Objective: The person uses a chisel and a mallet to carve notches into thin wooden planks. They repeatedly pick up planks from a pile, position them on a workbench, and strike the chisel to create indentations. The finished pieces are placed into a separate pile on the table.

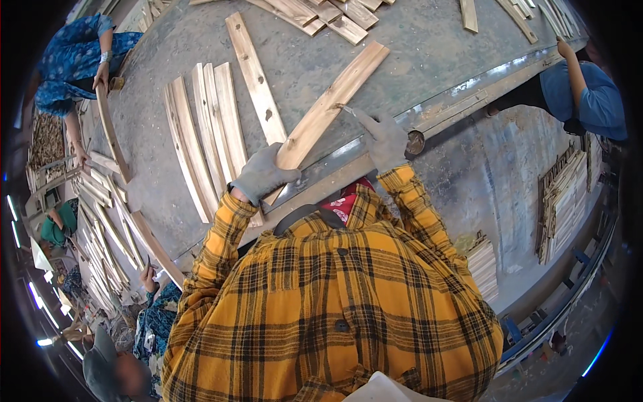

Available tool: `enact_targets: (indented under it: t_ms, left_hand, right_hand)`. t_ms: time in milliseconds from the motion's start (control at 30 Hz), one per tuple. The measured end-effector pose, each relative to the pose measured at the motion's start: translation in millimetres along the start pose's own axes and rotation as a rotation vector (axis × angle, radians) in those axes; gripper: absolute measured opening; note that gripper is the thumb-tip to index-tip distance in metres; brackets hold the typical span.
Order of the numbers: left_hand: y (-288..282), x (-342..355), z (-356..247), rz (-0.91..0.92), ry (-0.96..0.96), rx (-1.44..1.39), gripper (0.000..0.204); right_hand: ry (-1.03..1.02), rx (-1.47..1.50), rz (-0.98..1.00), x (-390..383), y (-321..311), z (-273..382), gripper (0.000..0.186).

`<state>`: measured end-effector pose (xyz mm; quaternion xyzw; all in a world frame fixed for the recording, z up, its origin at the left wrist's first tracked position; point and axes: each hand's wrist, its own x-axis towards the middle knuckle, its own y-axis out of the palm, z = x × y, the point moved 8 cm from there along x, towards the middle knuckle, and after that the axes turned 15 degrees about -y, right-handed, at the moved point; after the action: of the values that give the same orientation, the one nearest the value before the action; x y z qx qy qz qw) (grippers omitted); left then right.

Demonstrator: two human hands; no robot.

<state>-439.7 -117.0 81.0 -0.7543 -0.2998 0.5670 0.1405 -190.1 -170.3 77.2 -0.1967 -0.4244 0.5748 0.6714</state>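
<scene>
L grip (263, 175) is clasping board (341, 92) by near end, prob. best hold, wood likely handling light + stiff, R grip (387, 141) pinching thin tool (344, 108).

Left of left hand's (266, 174) grip, on worktable (415, 60): row of wooden slats (216, 120). Beyond grip, same worktable: slat pile (351, 28). Right of grip: right hand (385, 139).
</scene>
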Motion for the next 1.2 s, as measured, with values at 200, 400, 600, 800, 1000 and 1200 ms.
enact_targets:
  t_ms: [200, 400, 600, 800, 1000, 1200]
  left_hand:
    - [-1, 2, -5, 0.012, -0.029, -0.020, 0.067]
    - [-5, -1, -23, 0.024, -0.035, 0.034, 0.067]
    - [-4, 1, -20, 0.009, -0.043, 0.065, 0.069]
    - [-1, 0, -27, 0.093, 0.007, -0.073, 0.067]
    - [18, -8, -34, 0.578, 0.018, -0.823, 0.066]
    - [26, -16, -55, 0.684, -0.126, -1.064, 0.058]
  right_hand:
    - [-0.011, -0.003, 0.026, 7, -12, 8, 0.048]
    - [0.013, -0.020, 0.038, -3, 12, 4, 0.050]
    - [0.177, 0.013, 0.048, -3, 8, -12, 0.036]
    - [0.026, 0.119, -0.047, -8, 14, 4, 0.033]
    - [0.335, 0.771, -0.041, -14, 5, 21, 0.035]
    - [0.082, 0.163, -0.070, -11, -3, 57, 0.040]
